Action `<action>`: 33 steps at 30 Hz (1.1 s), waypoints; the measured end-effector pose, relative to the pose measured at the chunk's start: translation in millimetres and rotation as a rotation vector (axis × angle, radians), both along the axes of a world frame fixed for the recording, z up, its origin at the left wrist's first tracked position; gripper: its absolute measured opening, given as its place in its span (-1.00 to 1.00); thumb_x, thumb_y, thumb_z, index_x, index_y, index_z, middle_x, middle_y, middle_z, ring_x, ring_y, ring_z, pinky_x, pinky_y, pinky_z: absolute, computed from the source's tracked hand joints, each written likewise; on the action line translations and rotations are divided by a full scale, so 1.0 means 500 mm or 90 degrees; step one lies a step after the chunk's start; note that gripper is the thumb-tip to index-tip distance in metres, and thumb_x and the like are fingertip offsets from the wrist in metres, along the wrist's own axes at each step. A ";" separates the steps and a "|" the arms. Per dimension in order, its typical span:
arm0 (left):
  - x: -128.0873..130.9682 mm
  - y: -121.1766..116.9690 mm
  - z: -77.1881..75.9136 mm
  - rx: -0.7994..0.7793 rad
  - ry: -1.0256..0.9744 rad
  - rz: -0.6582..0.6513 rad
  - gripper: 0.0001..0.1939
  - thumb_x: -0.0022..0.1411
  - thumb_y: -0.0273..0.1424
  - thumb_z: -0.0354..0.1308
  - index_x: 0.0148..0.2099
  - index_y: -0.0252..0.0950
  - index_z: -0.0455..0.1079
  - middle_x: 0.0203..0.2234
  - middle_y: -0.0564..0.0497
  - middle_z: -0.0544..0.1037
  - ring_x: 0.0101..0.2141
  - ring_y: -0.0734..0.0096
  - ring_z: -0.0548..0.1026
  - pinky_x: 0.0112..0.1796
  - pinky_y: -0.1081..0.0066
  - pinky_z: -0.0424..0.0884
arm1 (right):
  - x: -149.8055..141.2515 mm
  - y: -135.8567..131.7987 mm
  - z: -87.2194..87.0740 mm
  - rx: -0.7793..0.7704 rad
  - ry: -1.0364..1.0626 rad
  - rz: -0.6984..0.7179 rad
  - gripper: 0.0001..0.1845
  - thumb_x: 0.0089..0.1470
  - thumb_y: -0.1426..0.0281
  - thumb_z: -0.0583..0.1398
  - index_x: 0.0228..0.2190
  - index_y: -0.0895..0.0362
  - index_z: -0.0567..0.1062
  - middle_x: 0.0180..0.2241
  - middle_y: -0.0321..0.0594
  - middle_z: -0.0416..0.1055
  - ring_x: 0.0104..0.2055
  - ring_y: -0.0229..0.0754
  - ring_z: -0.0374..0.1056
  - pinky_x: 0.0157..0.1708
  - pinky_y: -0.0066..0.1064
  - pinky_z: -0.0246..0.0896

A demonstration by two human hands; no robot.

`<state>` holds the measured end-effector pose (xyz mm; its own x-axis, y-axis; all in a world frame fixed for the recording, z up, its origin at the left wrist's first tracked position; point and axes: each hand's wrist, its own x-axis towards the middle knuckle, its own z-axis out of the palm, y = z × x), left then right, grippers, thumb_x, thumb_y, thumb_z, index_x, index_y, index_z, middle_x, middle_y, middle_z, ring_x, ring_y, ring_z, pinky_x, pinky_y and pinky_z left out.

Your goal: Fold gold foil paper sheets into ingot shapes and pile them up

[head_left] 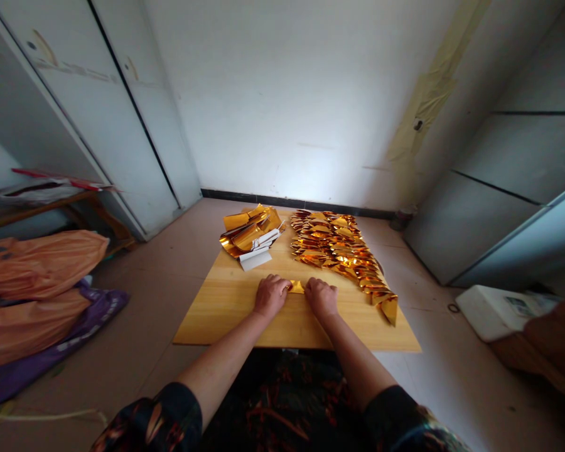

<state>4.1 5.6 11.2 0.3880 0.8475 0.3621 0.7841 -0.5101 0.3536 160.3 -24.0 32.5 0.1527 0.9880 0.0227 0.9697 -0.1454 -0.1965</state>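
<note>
Between my two hands, low over the wooden board, is a small piece of gold foil paper (296,287). My left hand (272,295) is closed on its left end, with the fingertips curled. At its right end, my right hand (322,296) grips the foil the same way. The fingers cover both ends of the piece. Beyond my left hand lies a loose pile of gold foil sheets (252,229), some with the white side up. Rows of folded gold foil pieces (334,248) spread over the board's far right side, trailing toward its near right corner.
The wooden board (216,314) stands before me, close to a white wall (282,94). Orange and purple bags (37,295) lie at the left near a low wooden shelf. Grey cabinets (98,94) rise on the left. A white box (494,311) sits on the right.
</note>
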 end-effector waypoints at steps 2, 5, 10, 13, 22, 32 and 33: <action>0.000 0.001 0.000 0.002 0.010 0.009 -0.82 0.16 -0.51 0.11 -0.30 -0.18 0.52 -0.42 -0.01 0.50 -0.27 0.31 0.39 -0.28 0.35 0.25 | 0.001 0.000 -0.001 -0.004 -0.004 0.001 -0.83 0.17 0.37 0.05 -0.32 0.12 0.42 -0.31 -0.17 0.46 -0.23 -0.18 0.36 -0.24 -0.37 0.01; -0.002 0.003 0.000 0.003 0.023 0.015 -0.83 0.16 -0.47 0.12 -0.33 -0.17 0.53 -0.43 -0.02 0.47 -0.28 0.30 0.38 -0.28 0.35 0.25 | 0.002 -0.001 -0.002 0.001 -0.009 -0.002 -0.85 0.16 0.38 0.05 -0.29 0.11 0.42 -0.30 -0.18 0.44 -0.21 -0.18 0.35 -0.23 -0.36 0.02; -0.011 0.009 0.000 0.015 0.038 -0.031 -0.82 0.17 -0.49 0.10 -0.30 -0.19 0.53 -0.40 -0.03 0.47 -0.26 0.30 0.36 -0.27 0.34 0.24 | 0.000 0.001 -0.004 0.032 -0.027 0.048 -0.86 0.16 0.42 0.05 -0.27 0.08 0.41 -0.22 -0.17 0.39 -0.13 -0.17 0.30 -0.29 -0.42 0.06; -0.013 0.015 -0.003 0.037 0.056 -0.093 -0.78 0.19 -0.53 0.06 -0.30 -0.23 0.53 -0.39 -0.05 0.47 -0.26 0.29 0.35 -0.27 0.33 0.25 | -0.005 0.008 -0.006 0.010 -0.036 0.105 -0.81 0.16 0.47 0.02 -0.29 0.09 0.42 -0.24 -0.16 0.38 -0.21 -0.23 0.32 -0.35 -0.48 0.07; -0.044 0.036 -0.014 0.074 0.062 -0.223 -0.77 0.22 -0.53 0.04 -0.27 -0.21 0.52 -0.35 0.03 0.57 -0.27 0.34 0.41 -0.22 0.30 0.24 | -0.002 0.020 0.006 -0.034 0.028 0.090 -0.75 0.14 0.46 0.02 -0.31 0.11 0.49 -0.25 -0.16 0.44 -0.25 -0.24 0.38 -0.33 -0.50 0.11; -0.071 0.017 -0.015 0.070 0.084 -0.214 -0.73 0.26 -0.48 0.02 -0.11 -0.10 0.49 -0.15 0.04 0.57 -0.17 0.34 0.43 -0.16 0.23 0.19 | -0.036 0.014 0.011 -0.052 0.051 -0.014 -0.65 0.02 0.13 0.16 -0.25 0.12 0.42 -0.21 -0.11 0.40 -0.22 -0.13 0.39 -0.35 -0.43 0.18; -0.070 0.017 -0.017 0.072 0.082 -0.214 -0.73 0.27 -0.47 0.01 -0.11 -0.10 0.49 -0.15 0.04 0.57 -0.17 0.34 0.43 -0.15 0.23 0.19 | -0.040 0.015 0.012 -0.052 0.047 -0.022 -0.62 0.01 0.11 0.16 -0.24 0.13 0.41 -0.20 -0.10 0.40 -0.21 -0.12 0.39 -0.34 -0.41 0.18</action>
